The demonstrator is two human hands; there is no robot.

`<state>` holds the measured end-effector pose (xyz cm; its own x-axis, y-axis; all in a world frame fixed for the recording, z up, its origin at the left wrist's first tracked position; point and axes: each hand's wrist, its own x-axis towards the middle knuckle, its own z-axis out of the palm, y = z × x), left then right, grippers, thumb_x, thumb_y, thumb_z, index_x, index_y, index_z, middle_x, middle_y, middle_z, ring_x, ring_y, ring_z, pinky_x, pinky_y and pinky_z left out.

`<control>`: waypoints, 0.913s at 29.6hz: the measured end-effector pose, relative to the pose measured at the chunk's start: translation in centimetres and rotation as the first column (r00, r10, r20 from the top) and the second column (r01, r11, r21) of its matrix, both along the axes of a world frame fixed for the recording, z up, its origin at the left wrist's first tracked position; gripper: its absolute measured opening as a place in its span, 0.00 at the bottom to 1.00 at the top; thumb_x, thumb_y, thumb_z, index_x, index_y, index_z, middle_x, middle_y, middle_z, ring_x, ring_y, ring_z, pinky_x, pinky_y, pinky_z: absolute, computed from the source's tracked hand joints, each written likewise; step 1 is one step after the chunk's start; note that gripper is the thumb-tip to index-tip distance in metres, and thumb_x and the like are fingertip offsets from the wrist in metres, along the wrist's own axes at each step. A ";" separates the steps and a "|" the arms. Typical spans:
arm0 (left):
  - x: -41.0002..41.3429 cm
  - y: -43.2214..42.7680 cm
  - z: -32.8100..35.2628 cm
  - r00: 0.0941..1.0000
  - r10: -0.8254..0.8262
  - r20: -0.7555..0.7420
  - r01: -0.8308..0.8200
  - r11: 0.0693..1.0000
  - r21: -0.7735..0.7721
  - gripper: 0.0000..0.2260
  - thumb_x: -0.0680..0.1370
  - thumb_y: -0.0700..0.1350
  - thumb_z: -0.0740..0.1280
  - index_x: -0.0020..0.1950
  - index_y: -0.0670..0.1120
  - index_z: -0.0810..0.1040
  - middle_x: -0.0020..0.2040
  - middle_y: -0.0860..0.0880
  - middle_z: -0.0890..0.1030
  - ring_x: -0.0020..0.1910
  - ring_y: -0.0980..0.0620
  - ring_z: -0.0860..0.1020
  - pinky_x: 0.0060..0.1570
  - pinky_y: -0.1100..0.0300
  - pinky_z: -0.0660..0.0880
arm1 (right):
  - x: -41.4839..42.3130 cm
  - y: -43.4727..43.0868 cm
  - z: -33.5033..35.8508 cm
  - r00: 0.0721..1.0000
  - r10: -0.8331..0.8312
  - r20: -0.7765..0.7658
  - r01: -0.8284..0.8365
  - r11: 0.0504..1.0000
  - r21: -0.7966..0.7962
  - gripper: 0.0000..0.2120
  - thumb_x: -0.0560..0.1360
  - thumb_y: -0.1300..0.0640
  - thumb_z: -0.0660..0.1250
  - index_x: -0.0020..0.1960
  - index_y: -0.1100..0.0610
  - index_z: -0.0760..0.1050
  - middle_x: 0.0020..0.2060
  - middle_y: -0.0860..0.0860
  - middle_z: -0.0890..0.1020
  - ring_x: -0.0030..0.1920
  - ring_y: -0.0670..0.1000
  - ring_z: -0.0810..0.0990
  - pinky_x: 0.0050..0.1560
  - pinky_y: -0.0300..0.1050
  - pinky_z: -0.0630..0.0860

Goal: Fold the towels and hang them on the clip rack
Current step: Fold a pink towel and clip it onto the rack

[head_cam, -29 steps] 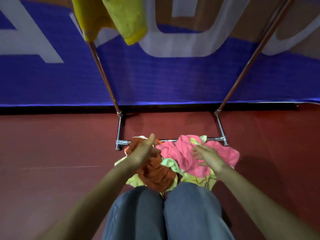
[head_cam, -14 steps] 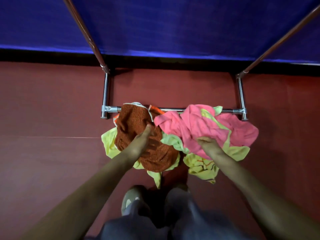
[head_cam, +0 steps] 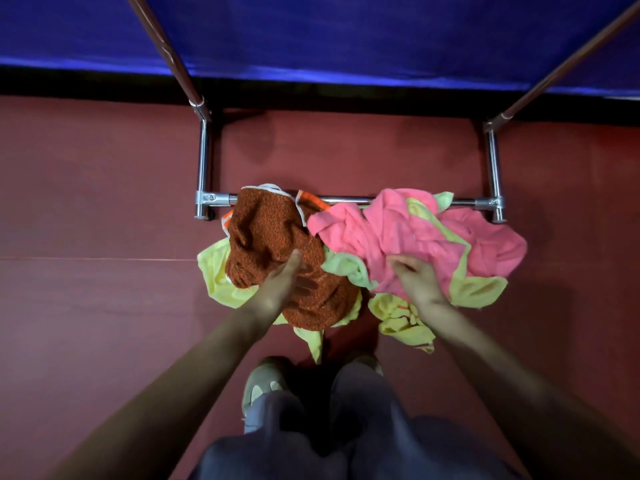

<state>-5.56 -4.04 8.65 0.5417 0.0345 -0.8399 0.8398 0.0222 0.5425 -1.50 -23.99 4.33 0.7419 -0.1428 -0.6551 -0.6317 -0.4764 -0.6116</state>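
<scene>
While heaped loose on the red floor [head_cam: 104, 306] against the front bar of the clip rack [head_cam: 464, 202], between its two front corners, look soft, light and limp: rust-orange towel [head_cam: 266, 230] at the bar's left end, pink towel [head_cam: 398, 230] toward the right end, pale yellow-green towels [head_cam: 214, 268] underneath and poking out at the near edge. Likely to sag and bunch rather than hold shape; probably tangled together, so expect drag on lifting. Over the rust-orange towel, left hand [head_cam: 284, 285] with thumb up, fingers blurred: cannot tell whether gripping or merely touching. On the pink towel, right hand [head_cam: 417, 277] with fingers curled into the cloth, pinching a fold. Best taken by a hem or corner, not the bulky middle, then shaken free and held at two corners. No slip or breakage worry.
</scene>
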 end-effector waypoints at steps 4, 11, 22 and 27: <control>0.8 -0.2 2.1 0.998 -0.015 0.064 0.015 1.000 0.010 0.19 0.80 0.55 0.48 0.55 0.45 0.73 0.41 0.50 0.78 0.45 0.52 0.76 0.55 0.54 0.69 | 0.3 0.7 6.0 0.994 -0.110 0.024 0.096 0.940 0.329 0.10 0.76 0.62 0.59 0.51 0.60 0.79 0.47 0.54 0.81 0.49 0.50 0.78 0.53 0.37 0.73; 0.5 -1.8 12.4 0.870 -0.211 0.446 0.222 0.975 0.027 0.14 0.80 0.48 0.54 0.60 0.47 0.74 0.57 0.52 0.75 0.57 0.59 0.71 0.56 0.70 0.66 | 0.0 2.0 19.4 0.966 -0.255 -0.038 0.204 0.661 0.722 0.15 0.66 0.54 0.66 0.51 0.58 0.77 0.42 0.52 0.84 0.46 0.48 0.83 0.53 0.41 0.77; -3.2 -1.8 25.9 0.345 -0.377 0.859 -0.081 0.900 0.428 0.09 0.69 0.54 0.66 0.47 0.60 0.71 0.45 0.61 0.77 0.47 0.70 0.74 0.49 0.77 0.67 | -3.8 4.0 33.7 0.959 -0.283 0.027 0.071 0.330 0.941 0.18 0.78 0.52 0.52 0.61 0.62 0.69 0.50 0.55 0.79 0.45 0.46 0.84 0.50 0.39 0.78; -4.9 -0.9 30.8 0.342 -0.261 0.903 -0.217 0.913 0.347 0.09 0.74 0.40 0.66 0.37 0.52 0.74 0.30 0.57 0.78 0.32 0.65 0.74 0.36 0.73 0.69 | -5.8 4.1 37.1 0.949 -0.301 0.092 0.025 0.362 0.932 0.12 0.78 0.56 0.55 0.52 0.62 0.73 0.46 0.56 0.78 0.44 0.49 0.82 0.48 0.40 0.78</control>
<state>-10.43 -4.97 39.43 0.9455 0.1539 0.2869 -0.2141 -0.3699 0.9041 -7.28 -19.85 41.43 0.9063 0.3026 -0.2949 -0.4193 0.5574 -0.7166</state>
